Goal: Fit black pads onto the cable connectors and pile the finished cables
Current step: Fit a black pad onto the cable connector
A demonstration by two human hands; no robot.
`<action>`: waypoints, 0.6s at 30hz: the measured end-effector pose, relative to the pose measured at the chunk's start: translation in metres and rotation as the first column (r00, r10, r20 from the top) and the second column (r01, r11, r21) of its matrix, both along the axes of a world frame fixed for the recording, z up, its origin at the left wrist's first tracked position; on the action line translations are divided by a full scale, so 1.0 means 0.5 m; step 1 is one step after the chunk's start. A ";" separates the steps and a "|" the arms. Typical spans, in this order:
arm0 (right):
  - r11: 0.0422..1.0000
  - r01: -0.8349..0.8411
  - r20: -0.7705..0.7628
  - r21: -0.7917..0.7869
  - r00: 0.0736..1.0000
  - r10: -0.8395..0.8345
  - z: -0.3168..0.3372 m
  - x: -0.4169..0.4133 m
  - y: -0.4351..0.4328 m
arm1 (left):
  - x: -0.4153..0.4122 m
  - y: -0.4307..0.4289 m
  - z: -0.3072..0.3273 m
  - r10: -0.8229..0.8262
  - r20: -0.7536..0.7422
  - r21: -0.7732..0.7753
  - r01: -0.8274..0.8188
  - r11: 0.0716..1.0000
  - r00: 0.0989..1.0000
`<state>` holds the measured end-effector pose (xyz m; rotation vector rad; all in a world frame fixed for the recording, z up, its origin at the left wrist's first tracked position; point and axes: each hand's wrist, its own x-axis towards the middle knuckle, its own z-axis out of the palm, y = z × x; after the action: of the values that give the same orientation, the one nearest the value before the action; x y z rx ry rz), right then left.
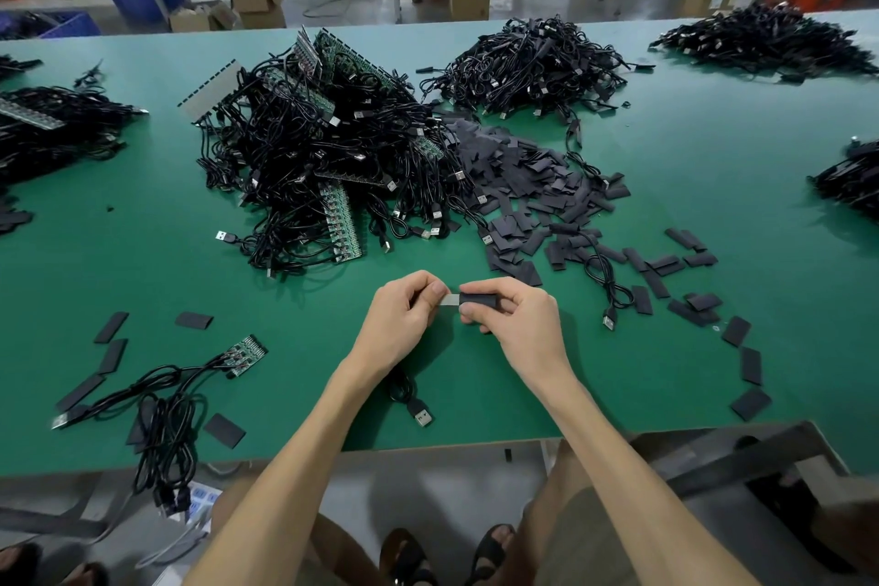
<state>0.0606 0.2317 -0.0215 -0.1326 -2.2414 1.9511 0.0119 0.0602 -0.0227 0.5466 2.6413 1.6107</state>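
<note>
I log a green table (142, 252) that fills most of the view. At its centre lies the main heap (323, 148) of tangled black cables, with green circuit strips mixed in. A second heap (532, 62) of cables sits behind it to the right, apart from the first. Against the main heap's right flank spreads the pad pile (523, 186), flat black pieces that thin out into scattered ones toward the right front edge. At the left front a small bundle (166, 395) of cables ends in a little circuit strip, and a few loose pads lie around it.

Both hands are raised just above the table at the near centre. The left hand (404, 314) pinches the connector (449, 299), a pale flat end, between thumb and curled fingers. The right hand (518, 319) grips the pad (480, 300) from above and below. The connector meets the pad's left end; I cannot tell how far it is in.

A USB plug (421, 414) on a loop of cable lies on the table just under the left wrist.
</note>
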 end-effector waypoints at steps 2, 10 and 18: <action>1.000 0.012 0.003 0.008 1.000 -0.012 -0.004 -0.001 -0.002 | -0.001 -0.001 -0.001 -0.007 0.000 -0.002 0.007 1.000 1.000; 0.999 -0.024 -0.011 0.039 1.000 0.024 -0.008 -0.003 -0.001 | -0.005 0.000 -0.006 0.029 0.001 -0.012 -0.029 0.999 1.000; 0.996 -0.067 0.007 -0.051 0.998 0.067 0.004 -0.002 0.008 | -0.005 0.003 -0.015 0.029 -0.005 -0.036 -0.030 0.999 1.000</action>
<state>0.0594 0.2359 -0.0196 -0.0735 -2.2301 2.0466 0.0094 0.0617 -0.0303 0.5129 2.6882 1.5680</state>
